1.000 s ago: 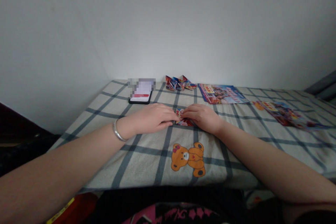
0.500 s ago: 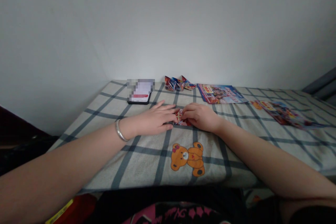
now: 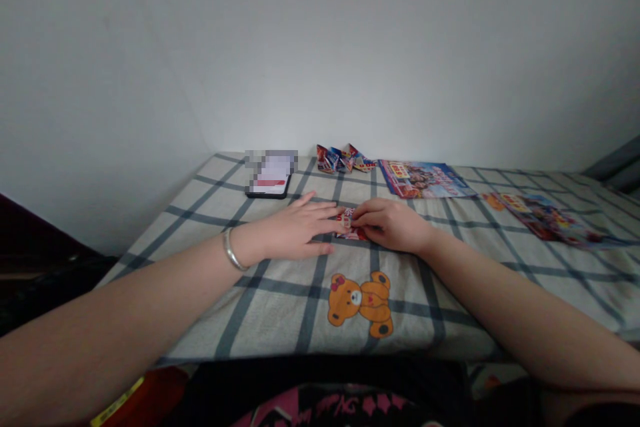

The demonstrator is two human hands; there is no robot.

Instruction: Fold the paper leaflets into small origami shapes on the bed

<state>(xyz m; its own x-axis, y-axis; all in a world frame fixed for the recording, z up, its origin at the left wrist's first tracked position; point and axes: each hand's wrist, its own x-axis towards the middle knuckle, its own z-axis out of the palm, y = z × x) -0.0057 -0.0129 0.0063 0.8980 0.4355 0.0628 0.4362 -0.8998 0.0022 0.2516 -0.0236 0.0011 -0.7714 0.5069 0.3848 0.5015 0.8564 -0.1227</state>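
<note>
A small folded piece of colourful printed paper (image 3: 350,227) lies on the checked cloth (image 3: 280,293) between my two hands. My left hand (image 3: 295,230), a silver bangle on its wrist, lies flat with fingers stretched out, the fingertips pressing on the paper's left edge. My right hand (image 3: 393,223) is curled, its fingers pinching the paper's right side against the cloth. Most of the paper is hidden under the fingers.
A phone (image 3: 269,181) lies at the back left by the wall. Several folded paper shapes (image 3: 344,158) sit at the back centre. Two printed leaflets (image 3: 425,179) (image 3: 547,221) lie to the right. A bear print (image 3: 363,300) marks the cloth's near edge.
My left hand has flattened from a curled pinch, its fingers now spread on the cloth beside the paper. My right hand stays pinched on the paper.
</note>
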